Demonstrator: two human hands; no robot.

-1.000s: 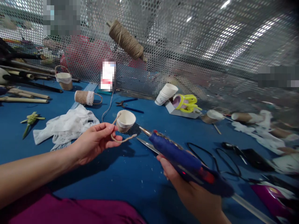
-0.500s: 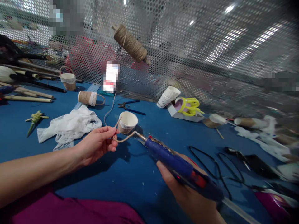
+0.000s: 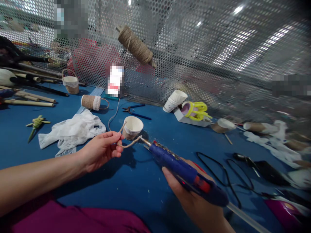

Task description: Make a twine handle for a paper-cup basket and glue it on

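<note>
Between thumb and fingers of my left hand [image 3: 104, 147], I pinch a short length of twine [image 3: 130, 145], bent in a curve, while my right hand [image 3: 191, 200] wraps around a blue glue gun [image 3: 177, 165], its metal nozzle at the twine's whitish tip. The twine's other end rises in front of a wrapped cup [image 3: 133, 124], upright toward the middle of the blue table [image 3: 136, 197]; whether it is fixed there I cannot tell. Just beyond the cup lie open pliers [image 3: 137, 111]. Toward the table's left edge, white lace [image 3: 75, 127] sits heaped, with a handled basket [image 3: 88, 102] on its side behind it and a second one [image 3: 71, 85] standing near the far left corner. Stacked paper cups [image 3: 175, 100] lean near the far edge, where a perforated metal screen [image 3: 184, 42] rises behind a spool of cord [image 3: 134, 45].
</note>
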